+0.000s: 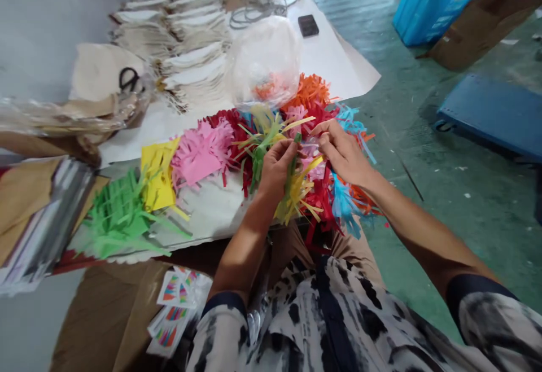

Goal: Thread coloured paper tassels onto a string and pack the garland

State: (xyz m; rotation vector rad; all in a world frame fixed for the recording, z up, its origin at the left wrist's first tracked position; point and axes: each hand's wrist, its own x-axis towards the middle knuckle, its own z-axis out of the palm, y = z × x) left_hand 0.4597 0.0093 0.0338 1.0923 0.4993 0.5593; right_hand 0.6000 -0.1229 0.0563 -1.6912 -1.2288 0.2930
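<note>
My left hand (276, 170) is closed in a pinch on a green and yellow paper tassel (292, 194), whose cut strips hang down below the fingers. Close by on the right, my right hand (344, 153) has its thumb and fingertips pressed together; whatever they pinch is too small to name. Around both hands lies a heap of fringed tissue paper in red, pink, blue and orange (311, 92). Left of it are pink fringed paper (203, 152), yellow paper (160, 174) and green fringed paper (121, 211) on the table.
Stacks of cream-coloured pieces (195, 50) stand at the back, near a clear plastic bag (265, 61), a dark phone-like object (308, 25) and black scissors (129, 79). Packaged sheets (51, 214) lie at the left edge. Blue crates (427, 8) and a blue platform (495, 112) are on the floor.
</note>
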